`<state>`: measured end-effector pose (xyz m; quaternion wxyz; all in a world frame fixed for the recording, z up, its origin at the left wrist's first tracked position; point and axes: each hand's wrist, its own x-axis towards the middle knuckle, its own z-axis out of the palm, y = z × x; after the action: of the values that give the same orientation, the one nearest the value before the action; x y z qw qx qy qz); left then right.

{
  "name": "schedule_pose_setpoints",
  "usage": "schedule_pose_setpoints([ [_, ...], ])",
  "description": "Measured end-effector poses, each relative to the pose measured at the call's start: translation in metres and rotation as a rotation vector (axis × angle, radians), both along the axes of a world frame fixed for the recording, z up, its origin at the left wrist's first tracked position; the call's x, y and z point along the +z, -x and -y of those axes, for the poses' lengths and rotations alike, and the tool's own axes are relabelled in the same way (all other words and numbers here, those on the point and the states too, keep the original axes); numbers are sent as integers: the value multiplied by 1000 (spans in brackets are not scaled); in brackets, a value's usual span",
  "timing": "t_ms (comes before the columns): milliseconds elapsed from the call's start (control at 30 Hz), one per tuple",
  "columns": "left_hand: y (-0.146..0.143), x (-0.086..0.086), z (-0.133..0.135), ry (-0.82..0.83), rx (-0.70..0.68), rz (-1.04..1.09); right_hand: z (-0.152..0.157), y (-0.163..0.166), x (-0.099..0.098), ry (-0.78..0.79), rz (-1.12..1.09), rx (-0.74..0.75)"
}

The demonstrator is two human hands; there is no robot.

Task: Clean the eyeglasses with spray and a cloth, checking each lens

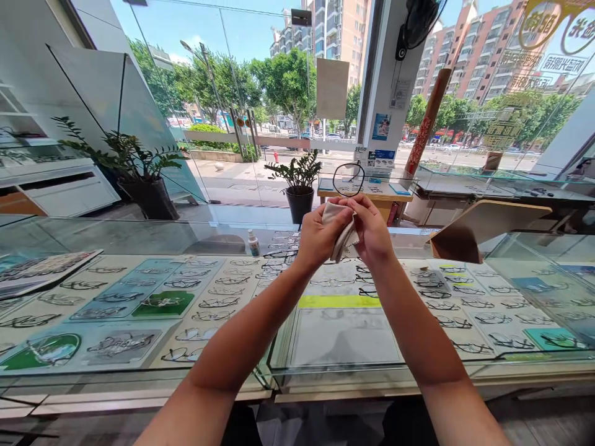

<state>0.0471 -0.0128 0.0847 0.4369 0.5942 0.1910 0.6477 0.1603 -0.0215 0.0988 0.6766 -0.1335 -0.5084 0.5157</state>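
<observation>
Both my hands are raised close together over the glass display counter. A pale cleaning cloth is bunched in my left hand, its folds hanging down between the palms. Just above the fingertips a pair of eyeglasses stands up, one round dark-rimmed lens facing the window. My right hand pinches the glasses near their lower part, with its fingers touching the left ones. The rest of the frame is hidden behind the fingers and cloth.
Rows of eyeglasses lie inside the glass display case under my arms. A small spray bottle stands on the counter to the left. A tilted wooden-backed stand is at the right. Potted plants stand beyond.
</observation>
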Motion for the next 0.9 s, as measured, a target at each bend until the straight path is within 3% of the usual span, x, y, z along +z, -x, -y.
schedule_pose_setpoints([
  [100,-4,11,-4,-48,59,53,-2,13,13,-45,-36,-26],
  [267,4,7,-12,-99,119,-47,-8,16,5,-12,-74,-22],
  [500,23,20,-13,-54,-217,-245,-18,2,10,57,-48,-62],
  [567,23,22,-11,-48,-226,-221,-17,6,14,71,-64,-77],
  [800,4,6,-7,-119,107,-32,-4,33,11,77,-148,-85],
  [900,1,5,-7,-113,175,38,-1,35,10,95,-157,-57],
])
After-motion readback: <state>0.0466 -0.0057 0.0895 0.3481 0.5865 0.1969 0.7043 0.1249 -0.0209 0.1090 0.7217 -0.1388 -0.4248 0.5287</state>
